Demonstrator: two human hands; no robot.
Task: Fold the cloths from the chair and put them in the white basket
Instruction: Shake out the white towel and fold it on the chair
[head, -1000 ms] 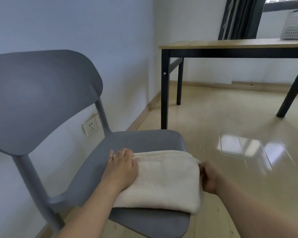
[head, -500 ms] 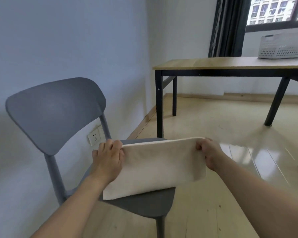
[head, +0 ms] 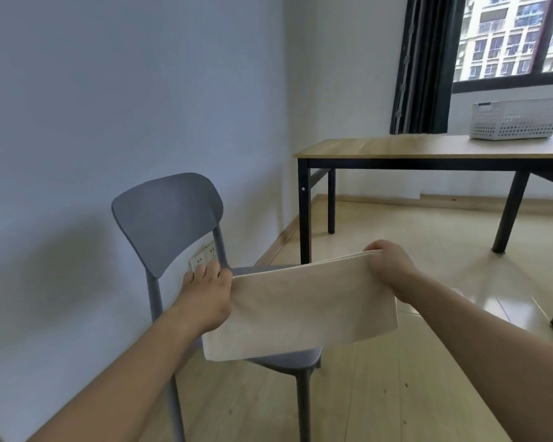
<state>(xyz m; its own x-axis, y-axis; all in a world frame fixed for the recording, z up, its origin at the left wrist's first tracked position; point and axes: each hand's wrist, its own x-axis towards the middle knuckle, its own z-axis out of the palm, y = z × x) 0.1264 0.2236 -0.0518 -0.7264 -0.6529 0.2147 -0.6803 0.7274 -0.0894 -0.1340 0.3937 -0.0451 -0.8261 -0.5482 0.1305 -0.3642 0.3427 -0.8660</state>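
Note:
A folded cream cloth hangs in the air in front of the grey chair, held by its top edge. My left hand grips the cloth's upper left corner, and my right hand grips the upper right corner. The cloth's lower edge hangs over the chair seat, most of which it hides. The white basket stands on the wooden table at the far right, below the window.
The chair stands against a pale wall with a socket behind it. The table has black legs close to the chair's right. Dark curtains hang by the window. Light wooden floor spreads out to the right.
Both hands lifted the folded cloth off the chair seat and now hold it hanging upright. The view has pulled back and up, showing more of the table and basket.

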